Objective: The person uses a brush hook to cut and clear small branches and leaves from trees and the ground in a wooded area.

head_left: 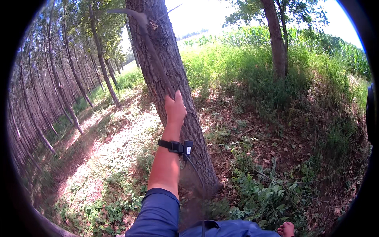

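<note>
My left hand (175, 110) is raised in front of a rough-barked tree trunk (179, 75), closed round the long handle of a sickle (157, 61). The tool slants up and to the left along the bark. Its curved blade, slightly blurred, points left near the top of the trunk, close to a thin twig stub (167, 12). My right hand (286, 229) is low at the lower right edge with its fingers curled in. Whether anything is inside that fist cannot be made out.
A black strap with a small box (185, 149) and a cable is on my left wrist. Leafy low plants (260, 187) and dry leaves cover the ground. Another tree (276, 43) stands at the right before tall grass. Rows of thin trunks (65, 87) fill the left.
</note>
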### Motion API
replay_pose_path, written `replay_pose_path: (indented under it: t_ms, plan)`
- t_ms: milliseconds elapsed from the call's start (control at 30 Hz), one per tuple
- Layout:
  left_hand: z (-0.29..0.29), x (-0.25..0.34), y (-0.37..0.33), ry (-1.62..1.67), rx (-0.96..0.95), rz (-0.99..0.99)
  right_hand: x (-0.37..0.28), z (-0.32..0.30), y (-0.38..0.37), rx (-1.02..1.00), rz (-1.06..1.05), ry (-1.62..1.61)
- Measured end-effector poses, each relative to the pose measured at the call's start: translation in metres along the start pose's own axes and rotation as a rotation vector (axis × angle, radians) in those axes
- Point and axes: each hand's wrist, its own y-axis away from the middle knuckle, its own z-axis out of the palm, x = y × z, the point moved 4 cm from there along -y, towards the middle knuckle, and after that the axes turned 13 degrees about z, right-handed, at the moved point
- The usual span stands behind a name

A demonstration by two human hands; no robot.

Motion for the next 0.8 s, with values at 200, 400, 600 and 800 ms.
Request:
replay_pose_path:
  t_ms: [200, 400, 600, 800]
  plan:
    - [0.019, -0.161, 0.214, -0.380, -0.750, -0.327, 0.035, -0.007, -0.021, -0.010, 0.049, -0.146]
    - [0.005, -0.215, 0.347, -0.262, -0.962, -0.701, 0.057, -0.028, -0.022, -0.092, 0.244, -0.303]
    - [0.010, -0.161, 0.223, -0.359, -0.637, -0.346, 0.031, -0.029, -0.031, 0.105, -0.158, 0.306]
    - [0.014, -0.065, 0.078, -0.174, -0.263, 0.038, 0.011, -0.006, -0.044, -0.086, 0.094, -0.023]
